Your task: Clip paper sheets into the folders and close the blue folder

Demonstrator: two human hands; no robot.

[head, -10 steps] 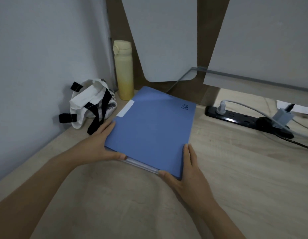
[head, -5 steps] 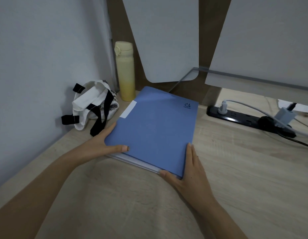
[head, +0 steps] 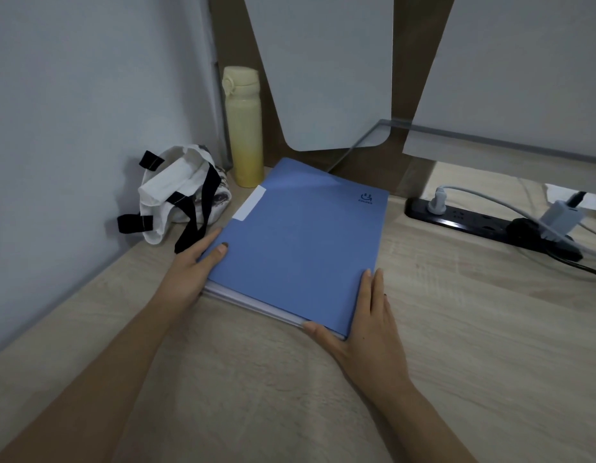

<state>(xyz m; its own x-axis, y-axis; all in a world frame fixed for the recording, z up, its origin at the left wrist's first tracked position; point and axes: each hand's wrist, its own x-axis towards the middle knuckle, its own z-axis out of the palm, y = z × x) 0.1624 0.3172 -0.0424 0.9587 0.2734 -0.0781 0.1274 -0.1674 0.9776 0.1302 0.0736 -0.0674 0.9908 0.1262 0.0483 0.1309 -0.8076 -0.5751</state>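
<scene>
The blue folder (head: 300, 242) lies closed and flat on the wooden desk, angled toward the back left, with a white label strip on its left edge and a small logo at its far right corner. White paper edges show under its near edge. My left hand (head: 193, 265) grips the folder's near left corner, thumb on the cover. At the near right corner my right hand (head: 363, 325) holds the folder, fingers along its right edge and thumb against its near edge.
A yellow bottle (head: 243, 128) stands behind the folder by the wall. A white cloth bag with black straps (head: 179, 198) lies to its left. A black power strip (head: 483, 225) with plugs and cables runs along the back right. Grey panels hang above the desk (head: 456, 329).
My left thumb has slid from the folder's near edge up onto the cover near the left side. The folder and my right hand have barely moved.
</scene>
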